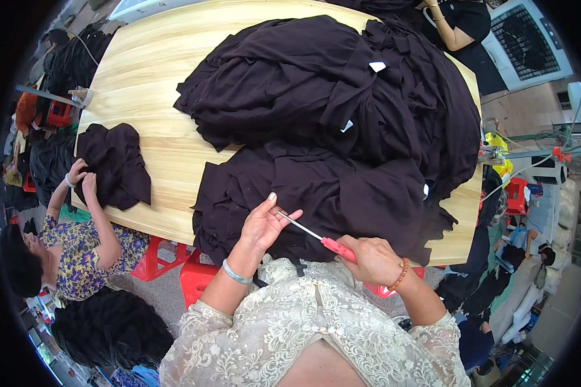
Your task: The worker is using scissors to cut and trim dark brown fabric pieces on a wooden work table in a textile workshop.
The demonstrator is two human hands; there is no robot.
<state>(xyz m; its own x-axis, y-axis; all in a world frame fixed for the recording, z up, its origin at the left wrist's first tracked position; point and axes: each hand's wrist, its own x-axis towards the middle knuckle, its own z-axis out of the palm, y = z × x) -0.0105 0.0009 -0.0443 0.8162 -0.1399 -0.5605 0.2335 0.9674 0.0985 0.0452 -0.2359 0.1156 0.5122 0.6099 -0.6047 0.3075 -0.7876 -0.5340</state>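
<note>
The person's right hand (373,262) is closed round a red-handled tool (327,243) slanting leftward and away over dark cloth (303,184), tip at the half-open left hand (262,227), whose grip I can't tell.

Screwdriver-like tool (330,244): slim, straight metal shaft (301,226), red handle (337,249), butt end hidden. Is held aslant, shaft pointing forward-left, handle back-right, at near side of dark cloth heap (381,200).

It looks like a garment workshop: heaped dark cloth (284,77) covers much of a broad wood-grain table (148,84), a co-worker (77,255) handles more at one end, and red plastic stools (195,278) stand along its edge.
</note>
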